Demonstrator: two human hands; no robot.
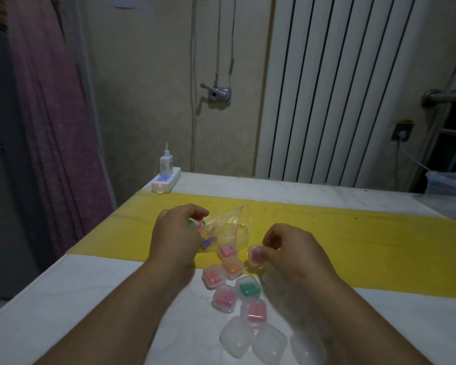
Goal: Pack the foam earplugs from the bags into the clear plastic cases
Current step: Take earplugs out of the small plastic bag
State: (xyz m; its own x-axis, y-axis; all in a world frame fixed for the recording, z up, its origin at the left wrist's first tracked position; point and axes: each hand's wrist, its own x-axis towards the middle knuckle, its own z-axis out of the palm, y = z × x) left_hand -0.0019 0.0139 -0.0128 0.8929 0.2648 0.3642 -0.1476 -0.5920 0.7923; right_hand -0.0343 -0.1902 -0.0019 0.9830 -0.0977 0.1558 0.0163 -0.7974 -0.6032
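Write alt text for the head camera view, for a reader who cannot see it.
A person's right hand pinches a small clear case holding pink foam, while the left hand grips a clear bag of earplugs on a yellow-striped white table. Six filled cases and empty cases lie between the forearms.

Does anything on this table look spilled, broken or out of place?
Nothing much. The filled cases lie crooked in a loose cluster and the bag is crumpled, but nothing looks spilled or damaged.
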